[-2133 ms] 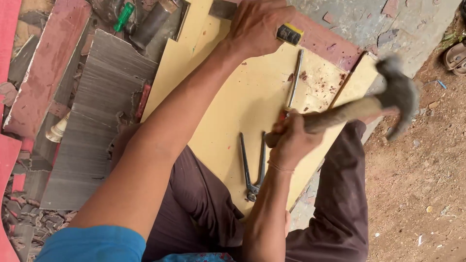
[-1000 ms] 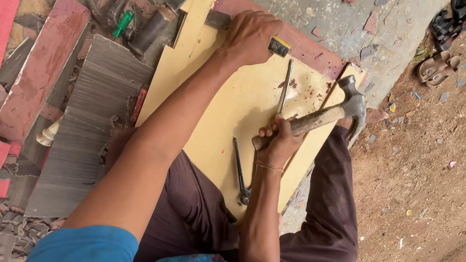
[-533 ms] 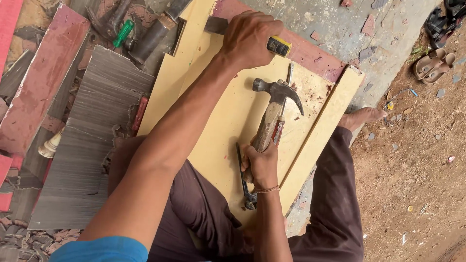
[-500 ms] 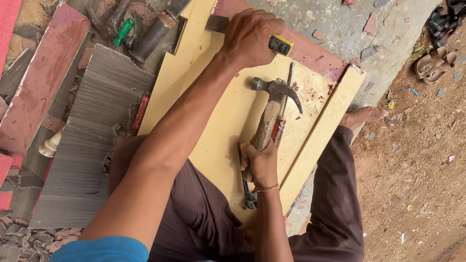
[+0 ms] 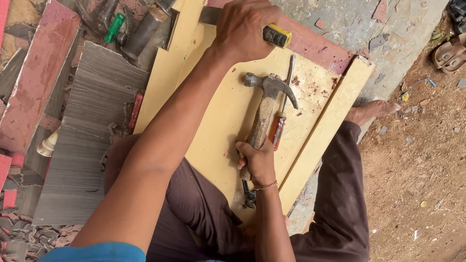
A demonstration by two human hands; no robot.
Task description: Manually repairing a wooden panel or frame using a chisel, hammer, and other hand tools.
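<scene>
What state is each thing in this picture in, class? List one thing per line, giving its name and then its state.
Claw hammer: lying head-down on the board, handle gripped by the right hand.
Yellow-handled tool: clenched in the left hand.
Red-handled screwdriver: lying flat beside the hammer.
Yellow board: flat across the lap, chipped near its far edge.
Pliers: lying on the board, mostly hidden.
Green-handled screwdriver: lying loose.

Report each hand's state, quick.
Left hand: closed around a tool with a yellow-and-black handle, pressed at the yellow board.
Right hand: closed on the claw hammer by its wooden handle, head low over the board.
</scene>
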